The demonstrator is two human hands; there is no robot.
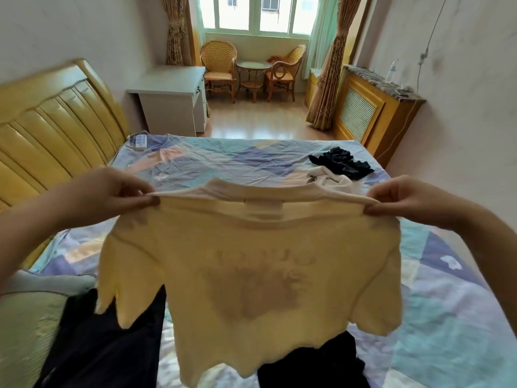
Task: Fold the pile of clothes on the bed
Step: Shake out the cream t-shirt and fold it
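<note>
Cream T-shirt point(251, 275), held spread above the bed point(447, 317).
Left hand point(112, 191) and right hand point(414, 200) fingers pinch its shoulders; faint print shows through, unreadable. Dark garments point(106, 345) lie below; dark and white clothes point(340, 166) beyond.

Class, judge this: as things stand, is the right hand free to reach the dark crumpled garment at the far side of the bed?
Probably not yet: the right hand pinches the cream T-shirt's shoulder; the dark garment lies beyond, unobstructed.
</note>
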